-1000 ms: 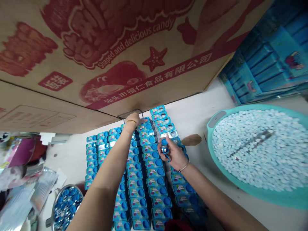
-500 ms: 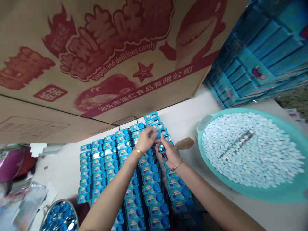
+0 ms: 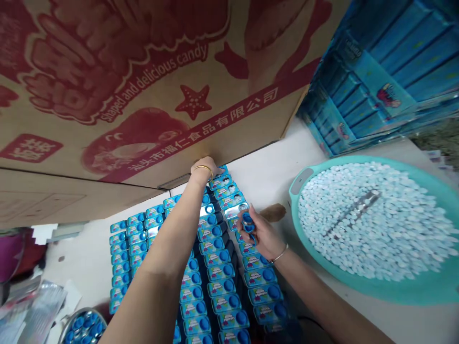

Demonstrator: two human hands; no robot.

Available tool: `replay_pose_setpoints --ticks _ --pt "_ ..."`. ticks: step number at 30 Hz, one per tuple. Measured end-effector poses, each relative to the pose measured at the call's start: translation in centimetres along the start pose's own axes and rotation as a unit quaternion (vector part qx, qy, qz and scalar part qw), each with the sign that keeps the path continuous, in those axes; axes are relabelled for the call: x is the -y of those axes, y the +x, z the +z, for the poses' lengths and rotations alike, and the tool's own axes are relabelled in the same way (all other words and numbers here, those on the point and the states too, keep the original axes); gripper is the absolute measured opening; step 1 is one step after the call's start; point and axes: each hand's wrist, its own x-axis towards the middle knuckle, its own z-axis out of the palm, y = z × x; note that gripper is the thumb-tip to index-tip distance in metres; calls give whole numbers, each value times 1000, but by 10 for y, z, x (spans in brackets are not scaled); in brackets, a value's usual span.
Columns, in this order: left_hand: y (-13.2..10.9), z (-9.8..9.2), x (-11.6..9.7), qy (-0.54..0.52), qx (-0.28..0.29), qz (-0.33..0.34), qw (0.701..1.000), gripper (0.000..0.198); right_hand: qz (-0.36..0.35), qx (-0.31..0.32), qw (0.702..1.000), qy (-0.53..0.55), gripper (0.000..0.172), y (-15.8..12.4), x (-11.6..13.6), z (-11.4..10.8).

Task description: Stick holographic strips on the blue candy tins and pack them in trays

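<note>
My left hand (image 3: pixel 206 167) reaches to the far end of the rows of small blue candy boxes (image 3: pixel 217 258), against the carton. Its fingers curl downward at the farthest boxes; what they hold, if anything, is hidden. My right hand (image 3: pixel 263 234) is closed around several round blue caps (image 3: pixel 247 220) with silvery rims, above the right-hand row. In that row the far boxes (image 3: pixel 226 191) show round holes with white pieces inside, while nearer boxes (image 3: pixel 263 276) have blue caps on top.
A turquoise basin (image 3: pixel 297 215) of pale blue-white candies, with a metal scoop (image 3: pixel 358 210) in it, stands at right. A large cardboard carton (image 3: pixel 229 124) walls off the back. Packed blue display boxes (image 3: pixel 362 105) are stacked behind the basin. At lower left sits a metal bowl (image 3: pixel 66 329) of caps.
My left hand has moved away from my right hand, forward to the far end of the rows. My right hand stays near the right-hand row, still holding caps. The view has shifted slightly.
</note>
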Motion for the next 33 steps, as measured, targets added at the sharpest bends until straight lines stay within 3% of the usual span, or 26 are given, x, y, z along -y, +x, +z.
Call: replay_pose_setpoints --ticks 3,6,7,10,13,16,19,22,25,29,33 --pt "-21 5 -1 -15 -59 -7 998 35 20 -2 1000 10 61 3 2 5" --pt "-66 25 4 -129 -136 98 977 22 35 -12 999 20 61 3 7 6" --pt "-83 35 7 -192 -137 163 958 21 35 -15 999 20 61 4 7 6" --pt "-129 64 13 -313 -69 352 879 20 31 -37 999 4 58 5 4 6" --pt "-146 82 13 -337 -52 372 863 12 35 -74 997 -10 54 7 0 9" --pt "-127 78 12 -351 -96 260 894 12 47 -56 997 27 48 6 0 11" --pt "-91 56 9 -271 -147 128 943 11 22 -16 998 62 37 1 5 7" --pt "-59 34 4 -146 -109 44 982 13 -3 -2 999 52 37 -4 7 0" --pt "-38 21 -2 -53 -34 21 998 22 -1 5 999 41 42 -7 5 -5" --pt "-20 18 -4 7 39 38 998 29 5 21 999 41 43 -8 0 -3" --pt "-19 12 -3 24 71 26 997 33 0 35 999 24 43 -16 0 8"
